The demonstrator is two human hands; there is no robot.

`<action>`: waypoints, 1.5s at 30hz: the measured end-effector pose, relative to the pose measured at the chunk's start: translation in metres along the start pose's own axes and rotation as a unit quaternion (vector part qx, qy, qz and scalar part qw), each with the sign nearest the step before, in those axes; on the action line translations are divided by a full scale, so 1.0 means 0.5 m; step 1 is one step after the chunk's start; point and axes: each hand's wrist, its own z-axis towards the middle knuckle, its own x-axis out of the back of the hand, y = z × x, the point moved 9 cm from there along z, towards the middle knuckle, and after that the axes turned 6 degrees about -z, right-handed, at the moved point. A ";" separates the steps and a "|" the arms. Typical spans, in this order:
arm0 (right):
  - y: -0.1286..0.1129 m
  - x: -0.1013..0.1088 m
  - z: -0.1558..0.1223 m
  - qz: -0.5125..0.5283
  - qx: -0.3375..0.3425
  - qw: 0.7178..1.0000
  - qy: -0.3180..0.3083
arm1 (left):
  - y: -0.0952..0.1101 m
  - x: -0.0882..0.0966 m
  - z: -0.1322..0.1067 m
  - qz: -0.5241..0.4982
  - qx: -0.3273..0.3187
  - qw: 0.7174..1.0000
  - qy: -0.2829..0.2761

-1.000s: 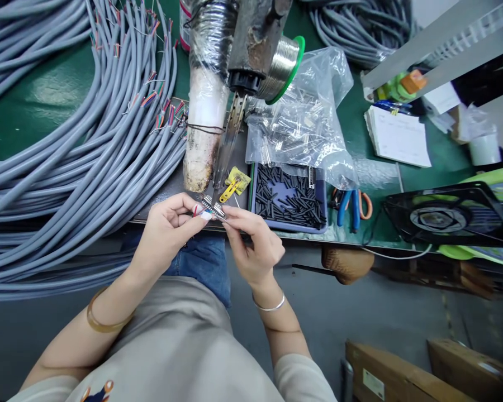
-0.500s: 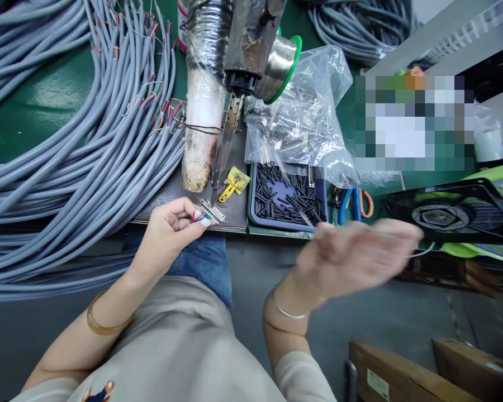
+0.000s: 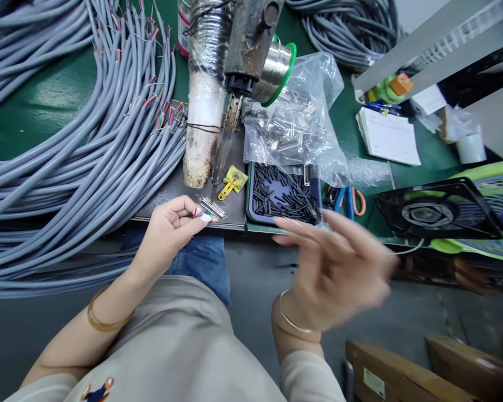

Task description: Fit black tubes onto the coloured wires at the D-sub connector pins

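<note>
Connector (image 3: 213, 207) is seen at the front edge of the dark mat (image 3: 235, 211), near the tip of the soldering iron (image 3: 240, 84); coloured wires (image 3: 202, 213) at its near side are pinched between thumb and fingers of the left hand (image 3: 170, 226). Right hand (image 3: 335, 268) is blurred near the front right corner of the tray (image 3: 250, 195) of black tubes (image 3: 283, 196); fingers partly extended, whether anything is gripped cannot be told.

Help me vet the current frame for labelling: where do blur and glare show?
Head view: the bare right hand is smeared by blur, while the bare left hand and the silver multi-pin connector it pinches look fairly sharp; head view: bright glints on the crinkled clear plastic bag, pale sheen on the glossy green tabletop.
</note>
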 end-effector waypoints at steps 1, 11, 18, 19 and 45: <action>0.001 -0.025 0.001 -0.016 -0.002 1.000 -0.014 | 0.001 0.000 0.001 -0.001 -0.001 1.000 0.000; -0.050 -0.171 -0.011 0.029 0.133 0.990 -0.041 | 0.004 0.005 0.006 0.010 -0.009 1.000 0.016; -0.043 -0.176 0.004 0.058 0.121 0.991 -0.023 | 0.011 0.008 0.013 0.026 -0.020 0.999 0.027; -0.040 -0.176 0.005 0.068 0.112 0.991 -0.022 | 0.011 0.007 0.013 0.026 -0.021 0.999 0.026; -0.067 -0.171 0.005 0.001 0.216 0.976 0.023 | 0.026 -0.003 0.016 0.029 -0.031 0.999 0.018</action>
